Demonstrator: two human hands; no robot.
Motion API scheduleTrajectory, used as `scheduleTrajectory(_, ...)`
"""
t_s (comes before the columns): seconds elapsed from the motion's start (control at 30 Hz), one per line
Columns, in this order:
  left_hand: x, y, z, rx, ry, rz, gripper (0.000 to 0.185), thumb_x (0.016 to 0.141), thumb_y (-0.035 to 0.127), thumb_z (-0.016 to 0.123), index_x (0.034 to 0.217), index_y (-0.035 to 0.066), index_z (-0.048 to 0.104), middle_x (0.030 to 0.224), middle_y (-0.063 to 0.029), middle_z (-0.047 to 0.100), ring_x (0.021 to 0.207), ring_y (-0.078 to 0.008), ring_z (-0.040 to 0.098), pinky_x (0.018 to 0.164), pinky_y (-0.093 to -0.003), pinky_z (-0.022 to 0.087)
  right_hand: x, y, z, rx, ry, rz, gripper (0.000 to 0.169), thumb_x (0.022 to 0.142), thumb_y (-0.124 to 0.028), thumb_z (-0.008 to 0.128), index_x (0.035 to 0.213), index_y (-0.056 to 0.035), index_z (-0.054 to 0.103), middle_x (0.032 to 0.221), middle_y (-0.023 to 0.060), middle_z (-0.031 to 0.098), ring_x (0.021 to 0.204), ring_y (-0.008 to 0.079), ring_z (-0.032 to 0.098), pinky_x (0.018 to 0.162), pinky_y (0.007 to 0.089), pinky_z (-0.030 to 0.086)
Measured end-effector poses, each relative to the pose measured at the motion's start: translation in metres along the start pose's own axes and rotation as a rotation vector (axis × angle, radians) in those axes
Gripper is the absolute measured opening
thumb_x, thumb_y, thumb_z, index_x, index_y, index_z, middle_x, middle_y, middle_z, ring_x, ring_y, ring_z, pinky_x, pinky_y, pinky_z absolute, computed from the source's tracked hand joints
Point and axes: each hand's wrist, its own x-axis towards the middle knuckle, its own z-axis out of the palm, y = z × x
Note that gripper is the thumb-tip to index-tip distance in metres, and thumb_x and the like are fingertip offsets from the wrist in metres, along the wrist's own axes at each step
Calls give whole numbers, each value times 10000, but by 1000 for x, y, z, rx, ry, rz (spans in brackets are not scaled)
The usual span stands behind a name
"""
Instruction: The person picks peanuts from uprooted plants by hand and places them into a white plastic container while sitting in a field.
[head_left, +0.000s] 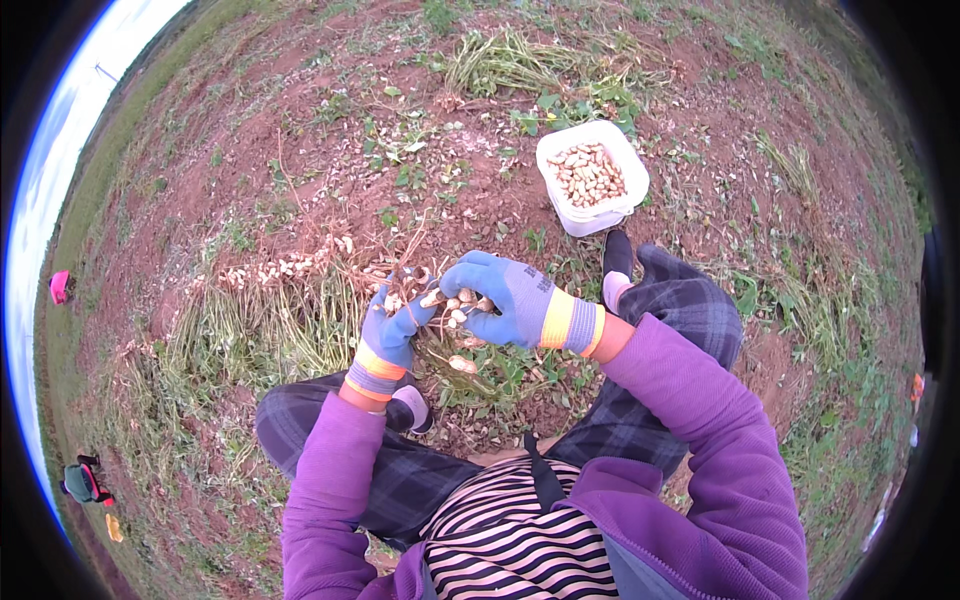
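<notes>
Both my hands wear blue and grey knit gloves with orange cuffs. My left hand (390, 326) is closed around a peanut plant (409, 281), its roots and pods upward and its leafy stems hanging below. Close on its right, my right hand (504, 300) holds several peanuts (466, 300) between thumb and fingers, touching the root end. Whether these pods are still attached I cannot tell. One more peanut (463, 364) hangs or lies just under the hands. Beyond my right foot stands a white plastic tub (636, 176) partly filled with peanuts in the shell (586, 176).
A row of pulled peanut plants (262, 319) lies at the left, pods towards the far side. Another heap of plants (517, 64) lies beyond the tub. My bent legs flank the spot under my hands. A person (81, 482) is far off at the left, near a yellow item (113, 527).
</notes>
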Motion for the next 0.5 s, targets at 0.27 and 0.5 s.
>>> scheduleTrajectory(0.27,1,-1,8,-330,95,-211,331,784,135,569,1080,-14,559,1012,-98,612,926,-203,598,821,-318,483,0,14,13,-141,52,59,338,665,-99,603,994,-54,536,899,111,522,822,294,551,709,358,456)
scheduleTrajectory(0.5,-2,-11,2,-116,52,-98,352,791,126,571,1118,1,537,1014,-67,602,906,-155,587,804,-291,470,3,8,11,-129,81,81,317,635,-85,586,944,-50,524,890,119,516,815,315,550,695,367,452)
